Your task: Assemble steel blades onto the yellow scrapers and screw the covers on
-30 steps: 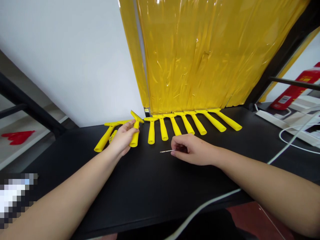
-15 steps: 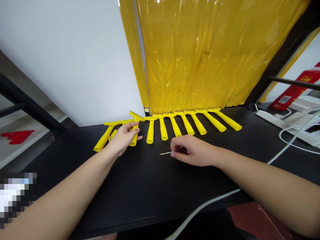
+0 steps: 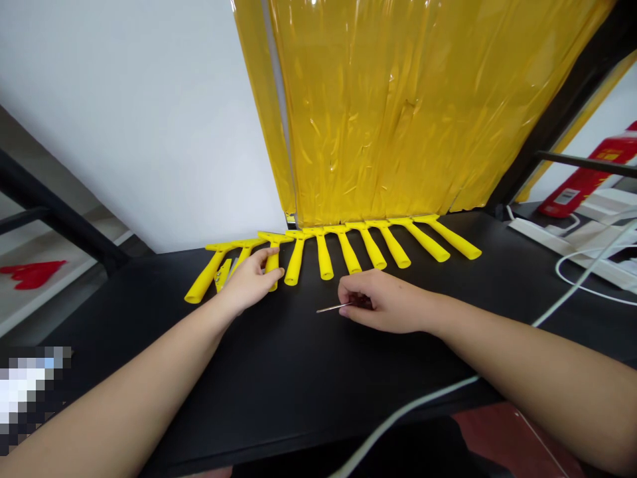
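A row of several yellow T-shaped scrapers lies at the back of the black tabletop, heads to the rear and handles toward me. My left hand has its thumb and fingers around the handle of one yellow scraper, third from the left, whose head now rests in line with the others. Just left of that hand lies a small yellow piece with metal bits. My right hand is closed on a thin metal rod, perhaps a screwdriver shaft, its tip pointing left; the rest is hidden in the fist.
Behind the row hang a yellow plastic curtain and a white panel. A pale cable crosses the table front under my right forearm. Power strips and a red bottle stand at the right. Black frame posts flank the table.
The scraper in my left hand has come down, its raised, tilted head now level in the row. The neighbouring scraper's handle has swung slightly left. My right hand has hardly moved.
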Motion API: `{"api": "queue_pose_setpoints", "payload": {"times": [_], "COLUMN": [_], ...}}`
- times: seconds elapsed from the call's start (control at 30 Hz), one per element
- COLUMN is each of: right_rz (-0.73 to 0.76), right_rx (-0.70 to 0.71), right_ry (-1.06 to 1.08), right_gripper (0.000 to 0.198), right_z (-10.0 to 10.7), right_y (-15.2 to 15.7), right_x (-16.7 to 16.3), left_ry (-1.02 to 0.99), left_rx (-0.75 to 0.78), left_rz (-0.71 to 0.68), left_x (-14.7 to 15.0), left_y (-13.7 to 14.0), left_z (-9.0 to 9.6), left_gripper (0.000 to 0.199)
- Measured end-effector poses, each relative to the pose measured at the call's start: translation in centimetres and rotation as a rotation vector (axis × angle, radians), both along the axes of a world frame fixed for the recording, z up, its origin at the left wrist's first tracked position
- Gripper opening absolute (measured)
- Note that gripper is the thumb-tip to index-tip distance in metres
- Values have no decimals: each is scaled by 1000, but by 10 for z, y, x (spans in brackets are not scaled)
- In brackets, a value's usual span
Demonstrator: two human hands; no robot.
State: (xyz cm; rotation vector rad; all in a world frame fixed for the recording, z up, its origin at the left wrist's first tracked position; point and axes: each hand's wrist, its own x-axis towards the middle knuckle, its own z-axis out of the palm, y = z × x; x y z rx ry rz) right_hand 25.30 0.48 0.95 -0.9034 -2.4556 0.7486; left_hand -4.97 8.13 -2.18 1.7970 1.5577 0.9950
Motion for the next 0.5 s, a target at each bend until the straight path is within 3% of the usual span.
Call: {"api": "queue_pose_setpoints", "payload": {"times": [0.5], "right_rz": [28], "right_rx": [-2], "right_ry": [-1], "right_gripper": [10], "right_z": [0], "right_y": [0], "right_x": [0], "left_ry": [406], "left_rx": [127], "left_rz": [-105], "left_x": [5], "left_y": [-1], "left_z": [0], "left_gripper": [44]}}
